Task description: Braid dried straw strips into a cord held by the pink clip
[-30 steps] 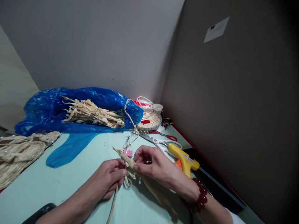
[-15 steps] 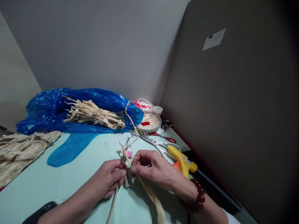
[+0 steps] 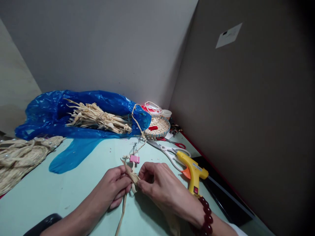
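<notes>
1. The left hand (image 3: 117,185) has thumb and forefinger brought narrowly together on the dry strip (image 3: 131,174), near where it crosses the pale strand (image 3: 133,167); the exact contact is partly hidden by the fingers.
2. The right hand (image 3: 159,185) pinches the same strip between thumb and forefinger, the other fingers curled in, the back of the hand upward.
3. The dry strip sits between the two hands, above the table (image 3: 93,193) and just on the near side of the pink clip (image 3: 134,159).
4. Its long axis slants: the narrow tip points away from the person and to the left, and the body runs back toward the right fingertips.
5. The pale strand runs nearly straight from the clip toward the person, passing under the strip; a short loose end hangs below.
6. A thin cord (image 3: 121,214) trails from beneath the left hand toward the person, leaning slightly left.
7. Beyond the right hand lie a yellow glue gun (image 3: 194,172) and white-handled scissors (image 3: 169,150), both near it.
</notes>
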A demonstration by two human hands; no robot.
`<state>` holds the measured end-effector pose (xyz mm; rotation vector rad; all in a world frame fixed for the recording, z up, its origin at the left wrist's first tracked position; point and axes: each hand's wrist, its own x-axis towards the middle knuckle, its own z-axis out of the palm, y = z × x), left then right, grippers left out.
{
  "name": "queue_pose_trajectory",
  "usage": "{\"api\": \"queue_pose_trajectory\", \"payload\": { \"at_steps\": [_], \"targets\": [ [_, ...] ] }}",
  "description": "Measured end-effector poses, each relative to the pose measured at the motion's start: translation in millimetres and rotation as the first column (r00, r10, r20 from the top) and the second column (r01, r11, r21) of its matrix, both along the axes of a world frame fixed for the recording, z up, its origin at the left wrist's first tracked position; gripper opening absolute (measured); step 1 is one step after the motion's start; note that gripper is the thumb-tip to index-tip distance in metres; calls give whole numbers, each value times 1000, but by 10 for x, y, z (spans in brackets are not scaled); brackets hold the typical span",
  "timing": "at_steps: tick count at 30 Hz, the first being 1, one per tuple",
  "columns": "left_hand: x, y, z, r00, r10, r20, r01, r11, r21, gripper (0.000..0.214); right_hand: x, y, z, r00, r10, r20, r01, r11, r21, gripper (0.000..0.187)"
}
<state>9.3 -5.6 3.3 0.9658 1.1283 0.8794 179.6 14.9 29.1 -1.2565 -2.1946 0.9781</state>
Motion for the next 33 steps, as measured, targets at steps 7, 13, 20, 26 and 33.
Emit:
{"api": "queue_pose_trajectory", "payload": {
  "at_steps": [7,13,20,26,33],
  "targets": [
    [-39,-9,-32,999,-21,28,19,998,67,18,-48,-26,-25,991,-81,106,80,997,16,17],
    [-22,11,-63,998,-34,-59,40,994,102,22,-62,-39,32,984,-116,133,117,993,-4,16],
    [-20,9,-71,991,-41,-125,56,991,125,31,-104,-52,-11,974,-164,157,163,986,21,17],
    [-18,0,-21,983,-17,-182,43,990,137,26,-42,25,1,997,-24,-78,14,991,-135,15],
    [-11,-7,54,976,-8,-218,33,993,110,25,-22,63,-45,995,-33,-94,16,983,-182,10]
  ]
}}
